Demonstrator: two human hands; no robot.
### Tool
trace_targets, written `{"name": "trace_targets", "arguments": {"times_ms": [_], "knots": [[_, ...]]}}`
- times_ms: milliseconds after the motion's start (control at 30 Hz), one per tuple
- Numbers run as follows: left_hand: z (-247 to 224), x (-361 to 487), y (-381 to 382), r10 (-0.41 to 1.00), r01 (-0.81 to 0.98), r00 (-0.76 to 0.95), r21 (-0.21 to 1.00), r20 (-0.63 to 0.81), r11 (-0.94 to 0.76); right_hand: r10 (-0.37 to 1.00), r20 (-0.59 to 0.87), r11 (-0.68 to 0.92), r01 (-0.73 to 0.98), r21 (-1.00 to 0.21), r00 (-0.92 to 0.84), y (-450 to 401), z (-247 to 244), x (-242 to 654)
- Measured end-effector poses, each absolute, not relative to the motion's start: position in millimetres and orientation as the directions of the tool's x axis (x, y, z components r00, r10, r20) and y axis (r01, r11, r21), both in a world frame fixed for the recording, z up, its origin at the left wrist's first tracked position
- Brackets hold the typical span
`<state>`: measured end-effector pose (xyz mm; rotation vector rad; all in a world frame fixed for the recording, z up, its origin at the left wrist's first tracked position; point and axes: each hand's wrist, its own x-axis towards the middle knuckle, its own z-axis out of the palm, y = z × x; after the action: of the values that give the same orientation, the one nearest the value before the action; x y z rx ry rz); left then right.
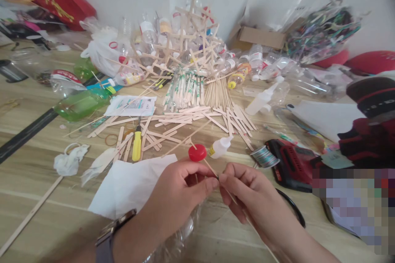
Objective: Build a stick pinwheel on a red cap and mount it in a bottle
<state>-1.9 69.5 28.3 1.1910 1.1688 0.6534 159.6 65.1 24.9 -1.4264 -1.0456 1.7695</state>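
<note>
In the middle foreground, a thin wooden skewer (210, 167) slants from a red bottle cap (197, 153) down to the lower right. My left hand (180, 185) pinches it just below the cap between thumb and forefinger. Close beside those fingertips, my right hand (251, 189) also has its fingers closed on the skewer. A small dark spot shows between the two grips, too small to make out. Under my left forearm lies clear plastic (185, 232), partly hidden. Just behind the cap is a small white glue bottle (220, 146).
Loose craft sticks (185, 117) and a yellow-handled screwdriver (136, 144) lie ahead. White paper (123, 185) is left of my hands. A red-and-black power drill (293, 160) and a wire spool (264, 157) stand right. Plastic bottles (148, 31) crowd the back.
</note>
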Motion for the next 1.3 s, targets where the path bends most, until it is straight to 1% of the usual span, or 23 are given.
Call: {"name": "trace_targets", "arguments": {"times_ms": [133, 267, 467, 667, 767, 867, 1067, 1300], "knots": [[29.0, -1.7, 70.9, 0.869, 0.112, 0.346, 0.935, -0.354, 0.337, 0.843, -0.485, -0.497, 0.006, -0.868, -0.232, 64.1, 23.6, 160.3], [24.8, -2.1, 71.3, 0.859, 0.035, 0.358, 0.925, -0.365, 0.379, 0.837, -0.484, -0.507, -0.031, -0.861, -0.254, 63.2, 24.0, 160.5], [17.8, -1.5, 68.9, 0.846, -0.143, 0.408, 0.891, -0.344, 0.431, 0.813, -0.489, -0.524, -0.031, -0.851, -0.316, 61.2, 25.7, 161.2], [21.6, 2.0, 70.4, 0.853, -0.196, 0.400, 0.879, -0.334, 0.435, 0.801, -0.471, -0.506, 0.001, -0.862, -0.370, 58.7, 27.9, 160.8], [22.2, 1.9, 71.0, 0.874, -0.252, 0.353, 0.865, -0.335, 0.434, 0.782, -0.476, -0.513, 0.018, -0.858, -0.402, 57.2, 28.1, 161.3], [21.2, 1.0, 71.7, 0.884, -0.266, 0.312, 0.861, -0.348, 0.433, 0.759, -0.488, -0.533, 0.019, -0.846, -0.431, 56.4, 28.4, 162.5], [18.5, 2.0, 72.7, 0.874, -0.285, 0.338, 0.847, -0.350, 0.449, 0.738, -0.505, -0.560, 0.010, -0.828, -0.447, 56.4, 28.7, 164.1], [20.8, 2.9, 72.4, 0.874, -0.244, 0.303, 0.856, -0.379, 0.456, 0.743, -0.511, -0.565, 0.005, -0.825, -0.432, 56.4, 26.6, 162.4]]}}
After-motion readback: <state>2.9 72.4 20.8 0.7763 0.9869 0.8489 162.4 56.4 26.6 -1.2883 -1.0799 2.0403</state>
